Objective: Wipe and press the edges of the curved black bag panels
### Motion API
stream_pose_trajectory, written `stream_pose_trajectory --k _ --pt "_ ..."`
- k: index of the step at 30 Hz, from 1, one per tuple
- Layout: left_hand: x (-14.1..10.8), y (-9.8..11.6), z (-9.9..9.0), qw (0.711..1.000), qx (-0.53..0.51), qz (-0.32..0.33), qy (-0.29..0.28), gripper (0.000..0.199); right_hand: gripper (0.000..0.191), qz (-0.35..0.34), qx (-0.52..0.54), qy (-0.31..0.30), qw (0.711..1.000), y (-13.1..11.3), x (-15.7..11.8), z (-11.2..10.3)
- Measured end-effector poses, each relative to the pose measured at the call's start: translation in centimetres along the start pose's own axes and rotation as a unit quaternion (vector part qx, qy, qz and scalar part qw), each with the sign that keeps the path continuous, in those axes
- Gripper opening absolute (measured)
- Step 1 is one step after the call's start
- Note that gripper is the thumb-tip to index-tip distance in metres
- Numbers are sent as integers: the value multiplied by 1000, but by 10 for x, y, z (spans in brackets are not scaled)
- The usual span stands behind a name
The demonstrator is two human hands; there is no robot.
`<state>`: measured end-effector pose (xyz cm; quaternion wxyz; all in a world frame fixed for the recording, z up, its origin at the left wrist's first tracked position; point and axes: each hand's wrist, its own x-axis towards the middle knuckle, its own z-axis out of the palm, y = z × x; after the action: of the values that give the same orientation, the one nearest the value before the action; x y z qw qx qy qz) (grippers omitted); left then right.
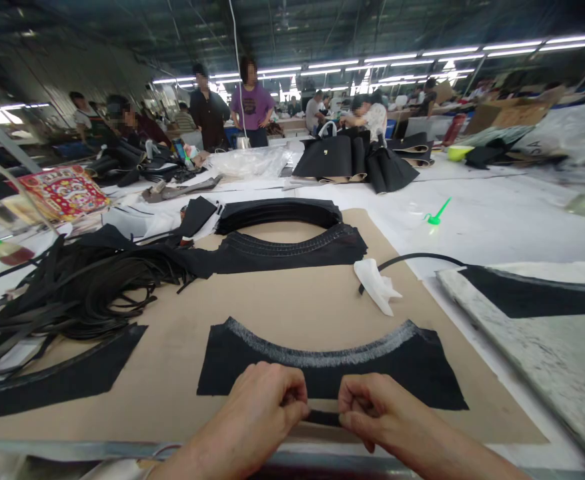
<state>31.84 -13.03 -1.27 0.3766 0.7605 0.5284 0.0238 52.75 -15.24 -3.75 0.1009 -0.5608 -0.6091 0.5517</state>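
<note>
Between my left hand [272, 403] and my right hand [372, 407] a short stretch of narrow black strip [323, 418] is pulled straight, its ends pinched in my closed fingers. Just beyond lies a black curved panel [387, 377], flat, with a whitish band along its concave edge. My hands hover over its near edge; whether they touch it I cannot tell. Another black curved panel [292, 250] and a stack of black curved pieces [277, 217] lie farther back on the brown board [272, 300].
At left is a tangled heap of black strips [87, 280] beside a black panel [62, 383]. A crumpled white tissue [376, 283] lies right of centre. A bottle with a green nozzle [435, 220] stands behind it. A pale slab [547, 353] carries another panel [537, 290]. People stand in the background.
</note>
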Motion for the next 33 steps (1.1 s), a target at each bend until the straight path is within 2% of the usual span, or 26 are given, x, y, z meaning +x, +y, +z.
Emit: stream_pose_trajectory --k 5,11,23,28,33 --pt "16 -2 -1 999 24 -14 21 16 11 26 -165 48 985 -13 4 -17" --pt "41 -7 -3 997 65 -19 47 15 14 27 -265 92 959 -16 20 -33" --pt "65 -13 7 996 73 -36 46 20 18 50 -325 119 937 -10 41 -28" --pt "67 -13 9 996 70 -39 45 20 16 39 -323 124 937 -2 44 -28" --pt "65 -11 7 995 69 -50 45 18 15 49 -323 122 937 -5 43 -26"
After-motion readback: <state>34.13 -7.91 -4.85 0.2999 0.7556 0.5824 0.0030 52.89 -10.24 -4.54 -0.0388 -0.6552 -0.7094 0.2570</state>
